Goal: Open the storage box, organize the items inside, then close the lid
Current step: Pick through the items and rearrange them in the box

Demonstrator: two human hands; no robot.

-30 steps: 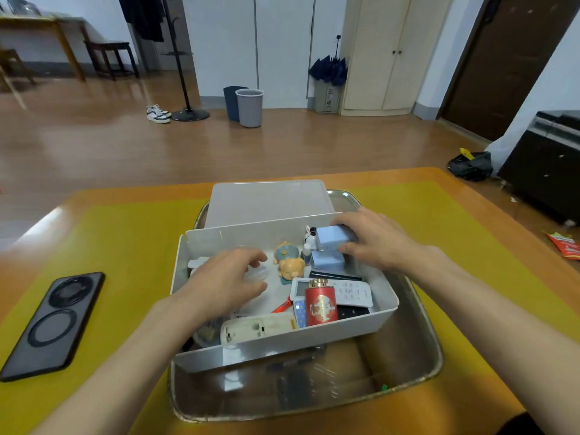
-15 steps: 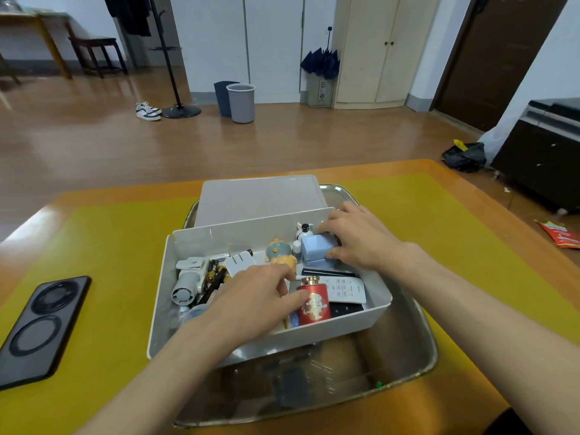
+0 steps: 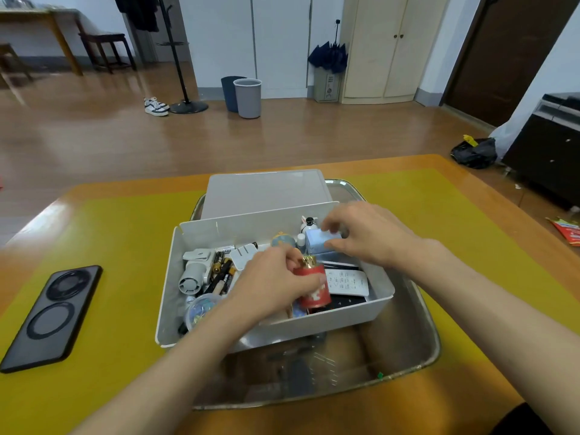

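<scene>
I'm seeing a matt white plastic storage box [image 3: 270, 328], its walls smooth and dull. At twelve o'clock its lid [image 3: 266, 193] looks frosted, semi-translucent plastic. Both sit in a metal tray [image 3: 405, 350], brushed and shiny, mirroring the box's underside. The left hand [image 3: 276, 284] grips a red canister [image 3: 315, 290] with a glossy printed wrap and a gold metallic cap. The pale blue case [image 3: 323, 243] under the right hand [image 3: 367, 233] reads as smooth satin plastic. At nine o'clock, a phone [image 3: 51, 315] in glossy black. Yellow mat [image 3: 103, 246]: matt; table [image 3: 470, 171]: lacquered wood.
</scene>
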